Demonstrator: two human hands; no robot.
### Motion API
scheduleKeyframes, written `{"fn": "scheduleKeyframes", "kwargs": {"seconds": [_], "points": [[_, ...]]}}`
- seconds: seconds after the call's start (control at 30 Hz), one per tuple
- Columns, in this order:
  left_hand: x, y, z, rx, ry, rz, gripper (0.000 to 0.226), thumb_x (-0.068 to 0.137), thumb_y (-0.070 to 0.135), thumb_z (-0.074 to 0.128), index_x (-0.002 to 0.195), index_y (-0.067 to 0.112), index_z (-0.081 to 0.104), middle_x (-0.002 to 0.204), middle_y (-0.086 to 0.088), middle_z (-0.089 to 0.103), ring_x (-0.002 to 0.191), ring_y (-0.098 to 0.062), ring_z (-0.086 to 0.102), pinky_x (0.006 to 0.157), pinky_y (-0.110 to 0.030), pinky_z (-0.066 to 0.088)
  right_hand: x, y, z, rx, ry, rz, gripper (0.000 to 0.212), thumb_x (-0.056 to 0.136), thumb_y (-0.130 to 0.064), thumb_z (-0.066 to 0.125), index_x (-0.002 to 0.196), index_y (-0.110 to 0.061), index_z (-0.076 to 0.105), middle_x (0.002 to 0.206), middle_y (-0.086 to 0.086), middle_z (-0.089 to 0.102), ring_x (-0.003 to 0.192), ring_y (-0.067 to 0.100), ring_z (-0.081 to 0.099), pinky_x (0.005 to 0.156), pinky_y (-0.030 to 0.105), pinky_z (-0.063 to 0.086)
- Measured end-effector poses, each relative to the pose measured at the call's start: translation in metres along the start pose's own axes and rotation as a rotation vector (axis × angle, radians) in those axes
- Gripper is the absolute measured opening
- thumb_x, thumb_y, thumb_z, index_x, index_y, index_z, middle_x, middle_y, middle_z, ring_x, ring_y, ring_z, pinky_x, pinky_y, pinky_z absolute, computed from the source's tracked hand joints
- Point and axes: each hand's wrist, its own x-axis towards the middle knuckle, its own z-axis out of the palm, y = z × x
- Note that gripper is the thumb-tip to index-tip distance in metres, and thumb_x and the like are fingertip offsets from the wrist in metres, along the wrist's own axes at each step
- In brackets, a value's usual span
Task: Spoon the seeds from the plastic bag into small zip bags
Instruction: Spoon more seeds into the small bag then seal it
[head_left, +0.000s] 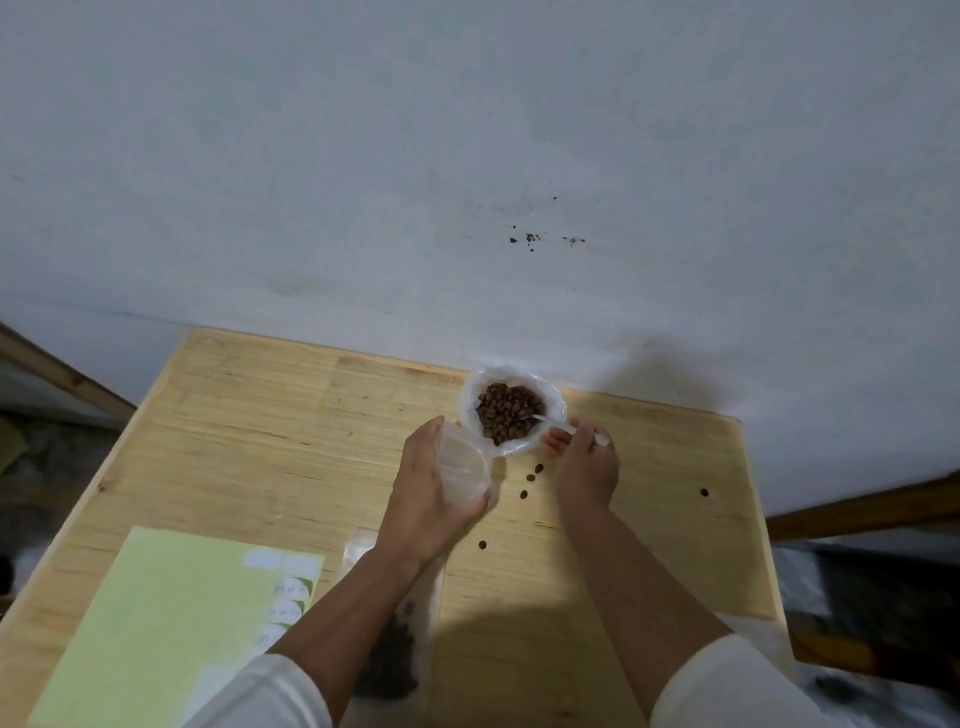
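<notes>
Hidden or unclear first: a clear bag with dark contents (395, 654) lies under the left forearm, mostly covered and blurred, so what is inside cannot be told. Another flat clear packet (358, 551) peeks out beside the left wrist, partly covered. The labels on the green sheet (156, 623) are too blurred to read. The spoon's bowl is buried among the seeds and its handle end is lost inside the right fist.

Surface: a light wooden table (260, 441) pushed against a grey-white wall (467, 130) with a few dark specks. Wooden rails are cut off at both frame edges.

Landmark is the plastic bag (511, 410), open-mouthed and rolled down, at the table's far edge against the wall, with brown seeds (506, 410) inside. A few loose seeds (531, 478) lie on the table just nearer the person than the bag. The green sheet lies well to the near left of it.

Left hand (431, 493), just near-left of the bag, grips a small zip bag (462, 467) with fingers curled round it, its mouth touching the bag's rim. Right hand (587, 467), just near-right of the bag, pinches a white spoon (558, 427), which reaches into the seeds. Both sleeves are white and pushed up.
</notes>
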Motion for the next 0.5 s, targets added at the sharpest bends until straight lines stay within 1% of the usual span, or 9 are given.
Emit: {"fn": "scheduleKeyframes", "kwargs": {"seconds": [0.07,0.1,0.17,0.23,0.3,0.37,0.5], "points": [[0.002,0.003,0.000,0.000,-0.006,-0.002,0.101,0.066,0.044,0.077,0.144,0.014,0.021,0.144,-0.002,0.031,0.123,-0.006,0.032,0.097,-0.014,0.026,0.006,0.002,-0.001,0.112,-0.007,0.091,0.021,0.098,-0.010,0.036,0.097,-0.006,0.057,0.075,0.010,0.066,0.065,0.017,0.065,0.066,0.027,0.057],[0.003,0.004,-0.001,-0.002,-0.008,-0.005,0.100,0.067,0.044,0.077,0.144,0.013,0.021,0.144,-0.002,0.031,0.124,-0.007,0.032,0.097,-0.013,0.026,0.008,0.003,-0.003,0.132,-0.008,0.106,0.021,0.099,-0.010,0.036,0.094,-0.006,0.057,0.074,0.010,0.066,0.063,0.017,0.065,0.062,0.026,0.057],[0.005,0.005,-0.001,-0.006,-0.008,-0.007,0.099,0.068,0.043,0.077,0.144,0.012,0.021,0.143,-0.002,0.031,0.121,-0.005,0.032,0.095,-0.012,0.026,0.010,0.002,-0.009,0.136,0.003,0.100,0.022,0.099,-0.013,0.036,0.092,-0.005,0.056,0.073,0.010,0.065,0.057,0.014,0.065,0.052,0.021,0.055],[0.006,0.006,-0.001,-0.008,-0.009,-0.012,0.099,0.068,0.043,0.077,0.144,0.012,0.021,0.143,-0.002,0.031,0.118,-0.002,0.030,0.095,-0.010,0.024,0.009,-0.003,-0.016,0.131,0.007,0.071,0.025,0.100,-0.015,0.035,0.094,-0.003,0.056,0.071,0.010,0.064,0.049,0.009,0.063,0.046,0.019,0.053],[0.007,0.005,0.000,-0.007,-0.008,-0.018,0.099,0.068,0.043,0.077,0.145,0.012,0.021,0.143,-0.002,0.031,0.123,-0.006,0.032,0.096,-0.011,0.024,0.008,-0.011,-0.022,0.126,-0.004,0.044,0.029,0.100,-0.016,0.033,0.097,-0.001,0.057,0.071,0.011,0.063,0.044,0.006,0.062,0.043,0.018,0.052],[0.007,0.005,0.001,-0.012,-0.018,-0.027,0.100,0.068,0.041,0.077,0.145,0.012,0.020,0.144,-0.002,0.030,0.127,-0.010,0.032,0.098,-0.013,0.024,0.005,-0.020,-0.028,0.119,-0.030,0.021,0.030,0.101,-0.019,0.033,0.096,-0.001,0.058,0.071,0.011,0.063,0.046,0.007,0.061,0.042,0.019,0.050],[0.008,0.005,0.001,0.005,-0.033,-0.025,0.102,0.068,0.040,0.078,0.146,0.012,0.018,0.146,-0.003,0.028,0.130,-0.013,0.030,0.101,-0.015,0.023,-0.011,-0.039,-0.034,0.044,-0.111,-0.084,0.031,0.101,-0.019,0.035,0.083,-0.010,0.058,0.069,0.010,0.063,0.053,0.013,0.059,0.042,0.020,0.048]]}}
